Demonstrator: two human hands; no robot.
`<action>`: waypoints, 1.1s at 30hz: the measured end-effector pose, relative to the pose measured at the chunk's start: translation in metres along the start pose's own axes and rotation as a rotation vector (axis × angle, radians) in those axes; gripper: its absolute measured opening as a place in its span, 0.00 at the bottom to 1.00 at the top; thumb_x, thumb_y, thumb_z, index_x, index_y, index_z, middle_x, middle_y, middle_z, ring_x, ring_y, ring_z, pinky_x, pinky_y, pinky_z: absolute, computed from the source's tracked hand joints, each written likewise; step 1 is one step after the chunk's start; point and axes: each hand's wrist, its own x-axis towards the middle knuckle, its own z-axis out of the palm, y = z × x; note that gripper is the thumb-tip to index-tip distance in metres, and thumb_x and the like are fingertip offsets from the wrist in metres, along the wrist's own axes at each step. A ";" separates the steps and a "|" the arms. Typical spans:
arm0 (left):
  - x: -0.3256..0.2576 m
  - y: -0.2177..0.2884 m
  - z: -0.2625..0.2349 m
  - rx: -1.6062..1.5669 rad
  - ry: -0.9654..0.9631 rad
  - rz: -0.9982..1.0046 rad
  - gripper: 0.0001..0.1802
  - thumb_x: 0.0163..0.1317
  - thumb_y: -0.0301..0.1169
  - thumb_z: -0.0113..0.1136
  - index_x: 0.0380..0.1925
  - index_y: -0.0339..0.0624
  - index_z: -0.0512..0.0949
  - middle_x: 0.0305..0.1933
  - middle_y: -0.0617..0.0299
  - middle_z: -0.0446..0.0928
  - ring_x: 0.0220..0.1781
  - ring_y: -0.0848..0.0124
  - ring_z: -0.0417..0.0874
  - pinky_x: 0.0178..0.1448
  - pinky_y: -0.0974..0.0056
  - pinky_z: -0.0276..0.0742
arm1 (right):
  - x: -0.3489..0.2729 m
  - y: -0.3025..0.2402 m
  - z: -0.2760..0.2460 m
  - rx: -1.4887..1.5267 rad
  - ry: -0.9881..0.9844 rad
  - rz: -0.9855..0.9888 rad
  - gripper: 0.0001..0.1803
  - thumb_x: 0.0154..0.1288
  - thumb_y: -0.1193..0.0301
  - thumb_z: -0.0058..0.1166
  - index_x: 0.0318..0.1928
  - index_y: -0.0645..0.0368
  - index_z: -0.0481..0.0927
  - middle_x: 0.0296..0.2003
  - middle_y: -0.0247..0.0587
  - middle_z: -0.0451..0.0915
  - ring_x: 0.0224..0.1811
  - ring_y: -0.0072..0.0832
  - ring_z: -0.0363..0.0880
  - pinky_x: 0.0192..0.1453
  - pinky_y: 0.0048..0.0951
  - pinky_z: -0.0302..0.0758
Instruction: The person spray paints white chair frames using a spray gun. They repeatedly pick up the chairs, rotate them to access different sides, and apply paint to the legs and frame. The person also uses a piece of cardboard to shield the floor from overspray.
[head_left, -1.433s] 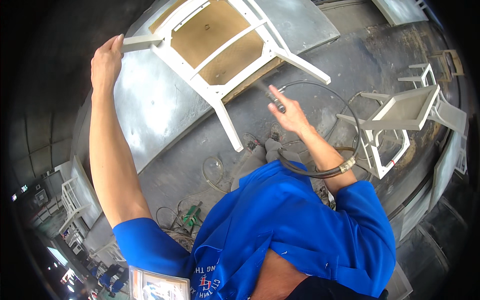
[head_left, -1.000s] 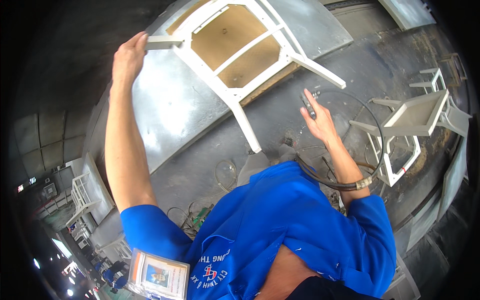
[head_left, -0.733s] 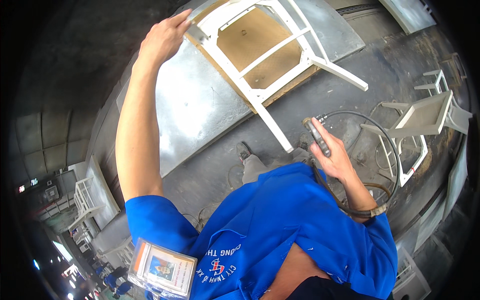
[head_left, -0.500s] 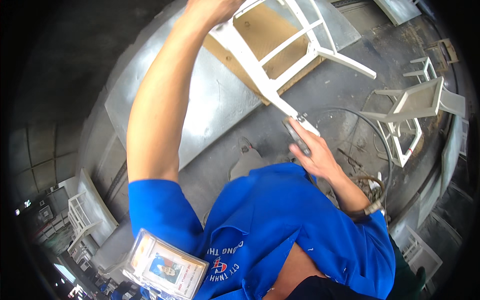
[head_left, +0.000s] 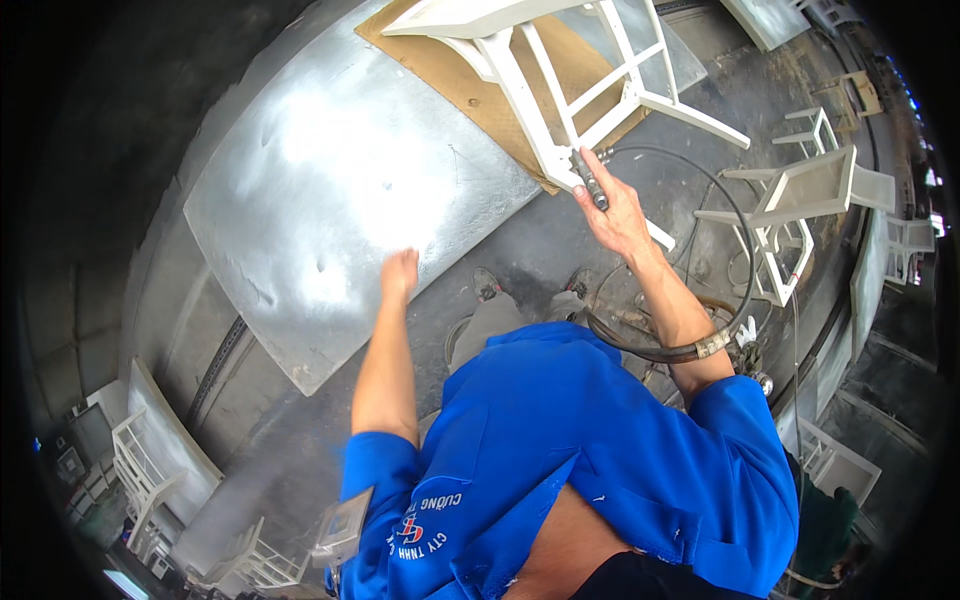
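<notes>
The blurred left hand (head_left: 400, 272) is near the edge of the metal desk (head_left: 300, 200); whether its fingers are closed, I cannot tell. Farther right, a white chair (head_left: 520, 95) is tipped over on brown cardboard (head_left: 478, 100) atop the desk, and beside its leg the right hand (head_left: 618, 215) grasps a grey tool (head_left: 590, 180) with a dark hose (head_left: 655, 354).

Head camera: worn on the person's head, the left of a side-by-side pair; the scene is looked down on steeply from above the blue shirt (head_left: 590, 430).
Floor (head_left: 535, 245): faced almost squarely, with the shoes (head_left: 487, 284) seen from above near the middle.
Nearness: the shirt is seen closest; the left hand (head_left: 400, 272) and right hand (head_left: 618, 212) are seen farther out.
Rim: edges are bent by the fisheye lens (the corners are left black).
</notes>
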 end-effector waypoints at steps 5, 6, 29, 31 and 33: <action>-0.116 -0.178 0.155 -0.114 -0.030 -0.265 0.24 0.71 0.50 0.56 0.53 0.46 0.86 0.55 0.43 0.84 0.60 0.45 0.83 0.66 0.45 0.77 | 0.029 -0.048 -0.008 -0.004 0.138 -0.254 0.33 0.74 0.61 0.60 0.76 0.47 0.68 0.55 0.58 0.84 0.58 0.51 0.84 0.61 0.43 0.79; -0.135 -0.192 0.172 -0.188 -0.063 -0.330 0.24 0.71 0.50 0.56 0.54 0.46 0.86 0.56 0.44 0.84 0.61 0.45 0.83 0.66 0.45 0.77 | 0.033 -0.055 -0.011 0.000 0.156 -0.276 0.33 0.74 0.61 0.60 0.76 0.47 0.68 0.56 0.57 0.84 0.58 0.51 0.84 0.61 0.43 0.79; -0.123 -0.150 0.092 -0.790 0.091 -0.533 0.23 0.75 0.43 0.60 0.65 0.44 0.79 0.52 0.56 0.87 0.47 0.64 0.86 0.46 0.59 0.80 | -0.035 -0.042 -0.019 0.054 -0.002 0.092 0.33 0.76 0.61 0.57 0.77 0.49 0.66 0.64 0.61 0.79 0.70 0.52 0.76 0.73 0.42 0.70; -0.125 -0.157 0.092 -0.745 0.111 -0.590 0.20 0.75 0.37 0.61 0.60 0.36 0.81 0.48 0.53 0.87 0.49 0.63 0.87 0.53 0.59 0.85 | -0.023 -0.058 -0.024 0.129 0.056 0.006 0.33 0.76 0.62 0.58 0.77 0.49 0.67 0.63 0.60 0.80 0.69 0.49 0.77 0.71 0.40 0.72; -0.129 -0.157 0.094 -0.748 0.097 -0.581 0.20 0.75 0.37 0.61 0.59 0.36 0.82 0.48 0.53 0.87 0.48 0.63 0.87 0.52 0.58 0.85 | -0.010 -0.071 -0.032 0.183 0.130 -0.115 0.33 0.76 0.62 0.59 0.77 0.50 0.67 0.62 0.58 0.81 0.68 0.47 0.79 0.69 0.39 0.73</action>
